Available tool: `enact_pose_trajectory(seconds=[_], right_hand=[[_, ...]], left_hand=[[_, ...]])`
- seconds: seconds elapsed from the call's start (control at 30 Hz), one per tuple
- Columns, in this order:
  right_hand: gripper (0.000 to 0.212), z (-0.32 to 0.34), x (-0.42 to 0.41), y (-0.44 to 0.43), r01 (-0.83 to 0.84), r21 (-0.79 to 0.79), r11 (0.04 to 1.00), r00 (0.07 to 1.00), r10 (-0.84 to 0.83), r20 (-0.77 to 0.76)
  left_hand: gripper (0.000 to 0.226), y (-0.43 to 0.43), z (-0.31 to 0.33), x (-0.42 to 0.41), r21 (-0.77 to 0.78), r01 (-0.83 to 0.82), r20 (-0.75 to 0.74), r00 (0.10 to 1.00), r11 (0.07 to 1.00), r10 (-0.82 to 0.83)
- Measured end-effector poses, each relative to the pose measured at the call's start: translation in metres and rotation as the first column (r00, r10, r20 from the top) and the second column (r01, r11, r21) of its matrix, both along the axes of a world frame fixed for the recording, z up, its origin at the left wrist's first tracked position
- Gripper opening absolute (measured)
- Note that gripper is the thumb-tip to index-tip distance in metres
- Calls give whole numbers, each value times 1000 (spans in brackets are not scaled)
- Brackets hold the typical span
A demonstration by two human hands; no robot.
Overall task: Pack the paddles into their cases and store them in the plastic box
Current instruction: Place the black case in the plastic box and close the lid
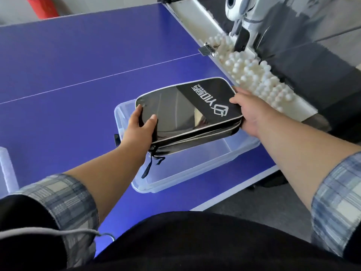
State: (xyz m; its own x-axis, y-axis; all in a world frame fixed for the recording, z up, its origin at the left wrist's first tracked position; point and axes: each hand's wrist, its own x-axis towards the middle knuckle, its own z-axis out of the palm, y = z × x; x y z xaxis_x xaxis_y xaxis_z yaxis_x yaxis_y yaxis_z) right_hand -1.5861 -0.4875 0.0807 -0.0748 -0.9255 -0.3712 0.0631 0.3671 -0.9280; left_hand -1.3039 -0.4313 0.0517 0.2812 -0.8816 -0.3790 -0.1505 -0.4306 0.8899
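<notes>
A black paddle case (pixel 187 112) with white piping and a white logo hangs level above a clear plastic box (pixel 195 173) on the blue table. My left hand (pixel 139 127) grips the case's left end, thumb on top. My right hand (pixel 247 112) holds its right end, fingers curled over the edge. The case looks zipped shut, and its zipper cord dangles down over the box's near side. No paddle is visible. The box's inside is mostly hidden under the case.
The blue table tennis table (pixel 78 65) stretches left and away, with a white centre line. A tray of several white balls (pixel 259 79) runs along the table's right edge, below a white machine (pixel 240 14). A clear object (pixel 6 169) sits at far left.
</notes>
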Motion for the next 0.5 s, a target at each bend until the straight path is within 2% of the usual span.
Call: enact_pose_trajectory(seconds=[0.2,0.33,0.5], right_hand=[[30,-42,-3,-36,-59,194,979,993,77,-85],[38,-65,10,-58,-107,240,965,982,141,-128],[42,-102,10,-61,-114,365,924,970,183,-160]], left_hand=[[58,-11,-49,-13,149,-95,-8,995,984,97],[56,-20,-74,-17,213,-175,113,982,961,154],[58,-28,-105,-24,302,-239,195,963,923,186]])
